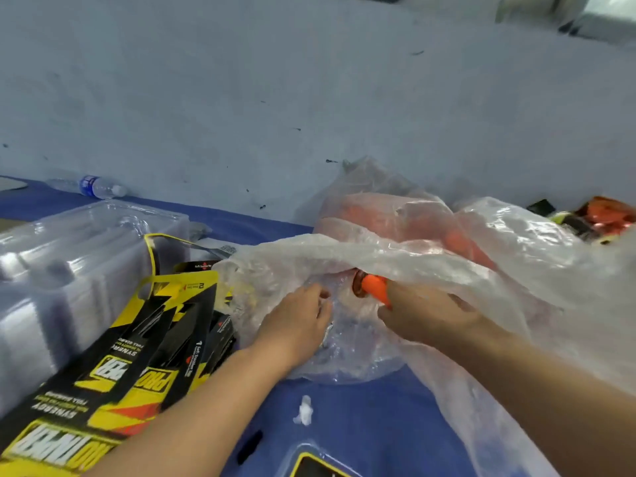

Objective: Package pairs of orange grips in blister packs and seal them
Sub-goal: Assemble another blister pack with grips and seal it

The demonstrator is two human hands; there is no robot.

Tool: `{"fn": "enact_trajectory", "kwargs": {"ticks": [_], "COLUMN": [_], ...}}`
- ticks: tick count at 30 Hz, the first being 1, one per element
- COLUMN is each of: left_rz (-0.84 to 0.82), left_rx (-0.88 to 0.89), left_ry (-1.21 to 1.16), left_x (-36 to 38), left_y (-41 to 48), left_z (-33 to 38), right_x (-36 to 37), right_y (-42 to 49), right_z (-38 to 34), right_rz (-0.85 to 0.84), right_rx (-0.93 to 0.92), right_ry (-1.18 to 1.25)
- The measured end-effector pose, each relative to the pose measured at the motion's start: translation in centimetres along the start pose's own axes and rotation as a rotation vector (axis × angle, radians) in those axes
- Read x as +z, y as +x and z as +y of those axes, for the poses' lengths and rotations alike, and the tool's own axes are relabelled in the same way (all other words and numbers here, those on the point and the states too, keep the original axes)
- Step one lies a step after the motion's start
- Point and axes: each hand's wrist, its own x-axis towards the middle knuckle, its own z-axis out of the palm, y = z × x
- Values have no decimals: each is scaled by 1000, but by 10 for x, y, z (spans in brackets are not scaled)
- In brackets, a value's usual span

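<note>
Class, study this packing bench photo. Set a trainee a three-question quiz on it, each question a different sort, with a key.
1. True or false: the water bottle stands upright.
2. The stack of clear blister trays lies: A) left of the plastic bag; B) inside it; C) right of it.
3. Fill in: the grip peeking from the bag is ___ in colour.
Key: 1 false, it lies on its side; 2 A; 3 orange.

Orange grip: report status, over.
Right hand grips orange tubular grip at mouth of clear crinkled plastic bag. Left hand holds bag film. Film drapes over right forearm.
</note>
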Motion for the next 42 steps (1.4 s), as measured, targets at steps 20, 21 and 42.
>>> {"fn": "enact_trajectory", "kwargs": {"ticks": [20, 21, 42], "left_rz": [294, 303, -36], "left_rx": [4, -15, 290], "left_ry": [-478, -466, -627], "left_x": [-112, -111, -60], "left_y": [-206, -214, -240], "left_z": [131, 129, 192], "right_x": [-56, -47, -27], "right_y": [-260, -272, -314], "right_z": [13, 24, 17], "right_rz": [442, 449, 750], "right_rx": [-359, -298, -200], "right_ry": [361, 417, 1052]}}
